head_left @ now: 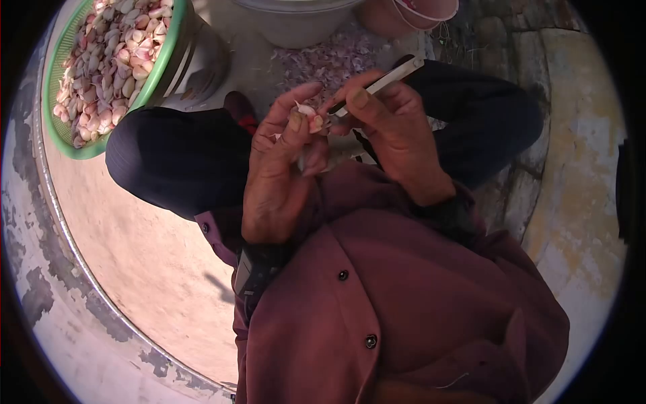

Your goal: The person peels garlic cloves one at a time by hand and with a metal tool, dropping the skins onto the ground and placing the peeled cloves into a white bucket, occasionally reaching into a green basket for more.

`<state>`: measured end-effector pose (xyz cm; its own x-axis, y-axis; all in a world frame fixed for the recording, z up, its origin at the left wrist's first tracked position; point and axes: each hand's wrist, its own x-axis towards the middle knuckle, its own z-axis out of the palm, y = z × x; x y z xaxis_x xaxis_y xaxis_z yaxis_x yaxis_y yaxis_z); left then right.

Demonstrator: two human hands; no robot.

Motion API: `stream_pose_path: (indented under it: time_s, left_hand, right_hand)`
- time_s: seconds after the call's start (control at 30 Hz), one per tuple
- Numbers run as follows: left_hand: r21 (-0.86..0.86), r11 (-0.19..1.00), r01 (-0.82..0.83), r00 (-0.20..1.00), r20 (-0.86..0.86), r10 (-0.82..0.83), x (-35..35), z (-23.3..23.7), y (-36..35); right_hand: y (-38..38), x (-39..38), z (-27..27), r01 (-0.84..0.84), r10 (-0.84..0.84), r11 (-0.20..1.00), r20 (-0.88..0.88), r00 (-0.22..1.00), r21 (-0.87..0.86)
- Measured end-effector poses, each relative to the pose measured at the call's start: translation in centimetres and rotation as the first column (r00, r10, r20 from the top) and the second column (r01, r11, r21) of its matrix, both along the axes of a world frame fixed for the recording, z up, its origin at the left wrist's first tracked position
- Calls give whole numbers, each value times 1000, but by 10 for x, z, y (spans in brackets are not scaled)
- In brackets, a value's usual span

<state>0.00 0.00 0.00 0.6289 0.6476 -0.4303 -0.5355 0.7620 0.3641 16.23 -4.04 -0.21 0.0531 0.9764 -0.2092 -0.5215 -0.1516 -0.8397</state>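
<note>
In the head view my left hand (282,161) pinches a garlic clove (311,116) between thumb and fingers, its pale pointed tip sticking up. My right hand (400,131) is closed around a small knife (385,84) with a light-coloured handle that points up and right. The knife's dark end reaches toward the clove, and the right fingertips are right beside it. Both hands are held close together over my lap. At the upper left, a green plastic basket (169,74) is heaped with garlic cloves (111,67), pinkish and pale.
Pinkish-white garlic skins (330,60) are scattered on the ground beyond my hands. Behind them stand a large pale tub (296,23) and a pink bucket (410,17). A dark container (202,64) is under the basket's right side. My bent knees flank the work.
</note>
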Motion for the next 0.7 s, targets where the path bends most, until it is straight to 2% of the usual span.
stream_pose_path:
  time_s: [0.07,0.1,0.17,0.2,0.27,0.37,0.5,0.57,0.6,0.67,0.7]
  left_hand:
    - [108,990,-94,988,-109,105,-1,3,-2]
    - [148,985,-89,988,-115,106,4,-5,8]
    - [320,937,-143,942,-247,228,-1,-16,5]
    - [315,939,-137,942,-251,222,0,-14,3]
    - [476,878,-52,885,-384,261,1,-9,-3]
    - [461,887,-24,829,-487,276,14,2,-11]
    - [474,880,-13,882,-409,234,10,-4,-11]
    - [355,932,-70,894,-393,217,7,-2,-12]
    - [359,931,-72,894,-391,220,6,-1,-10]
    - [408,909,-87,854,-439,278,2,1,-8]
    - [408,909,-89,854,-439,280,0,1,-9]
  right_hand:
    - [-1,-5,1,59,-59,998,11,998,10]
    - [10,1,-6,63,-63,997,-1,998,48]
    - [8,1,-2,137,-137,990,5,991,31]
    - [7,1,-2,142,-142,990,3,990,25]
    - [8,1,-3,135,-139,989,73,988,63]
    - [6,-4,-1,117,-121,991,66,990,66]
    - [4,-8,-10,95,-101,993,89,991,72]
    - [1,-2,-21,156,-157,987,-23,987,-35]
    - [-1,1,-26,153,-154,988,-22,988,-31]
    - [-7,10,-38,286,-294,952,-63,954,-110]
    - [-9,15,-44,284,-291,953,-62,955,-109]
